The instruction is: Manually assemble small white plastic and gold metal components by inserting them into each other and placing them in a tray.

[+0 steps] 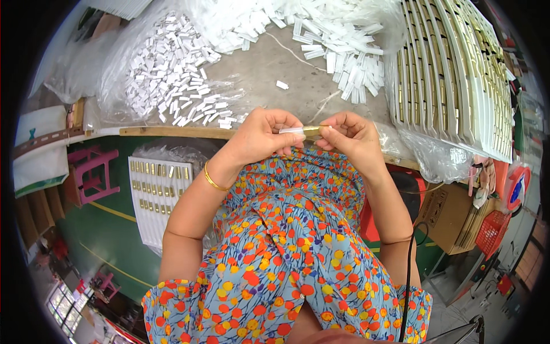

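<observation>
Left hand [262, 135]; right hand [356, 137] — gold piece [311, 131] between.

Left hand [264, 135], right hand [356, 137] close together, both pinching; forearms [197, 198] angled inward.

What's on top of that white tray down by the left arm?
Three rows of small, mostly gold-coloured pieces sit on the white tray. The left forearm covers its lower right part, so I can't see whether anything is there.
</observation>
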